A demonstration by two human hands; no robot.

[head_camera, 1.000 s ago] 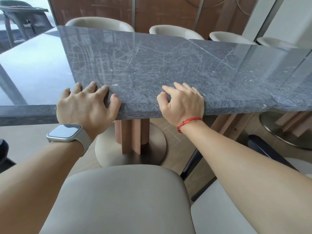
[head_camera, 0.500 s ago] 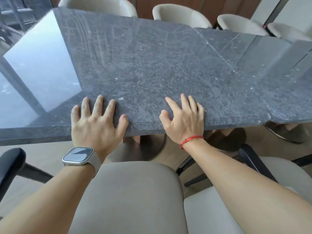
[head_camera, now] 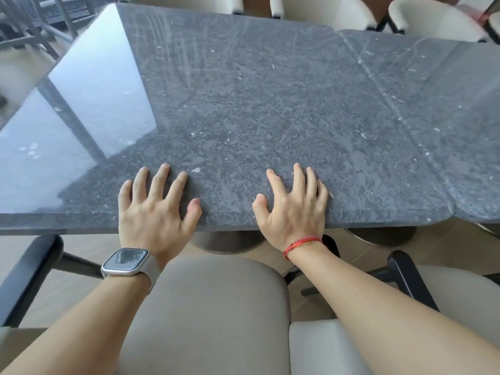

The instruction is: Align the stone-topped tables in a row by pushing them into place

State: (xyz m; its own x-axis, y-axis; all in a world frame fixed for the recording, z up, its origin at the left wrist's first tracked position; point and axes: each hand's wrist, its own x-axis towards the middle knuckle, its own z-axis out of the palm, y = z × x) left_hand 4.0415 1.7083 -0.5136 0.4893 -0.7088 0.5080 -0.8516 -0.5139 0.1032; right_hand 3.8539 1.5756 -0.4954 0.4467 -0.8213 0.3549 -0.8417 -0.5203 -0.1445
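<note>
Left hand [head_camera: 154,212], right hand [head_camera: 295,209] on table [head_camera: 270,90]

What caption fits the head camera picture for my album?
Left hand and right hand press flat on the stone table, above a beige chair.

A beige padded chair [head_camera: 205,307] stands nearest, with a second chair [head_camera: 324,347] just to its right and black armrests [head_camera: 29,274] on either side. Cream chairs [head_camera: 324,9] line the far side. The tan floor [head_camera: 81,250] shows beneath, and dark frames [head_camera: 27,28] (blurred) stand far left in daylight.
</note>
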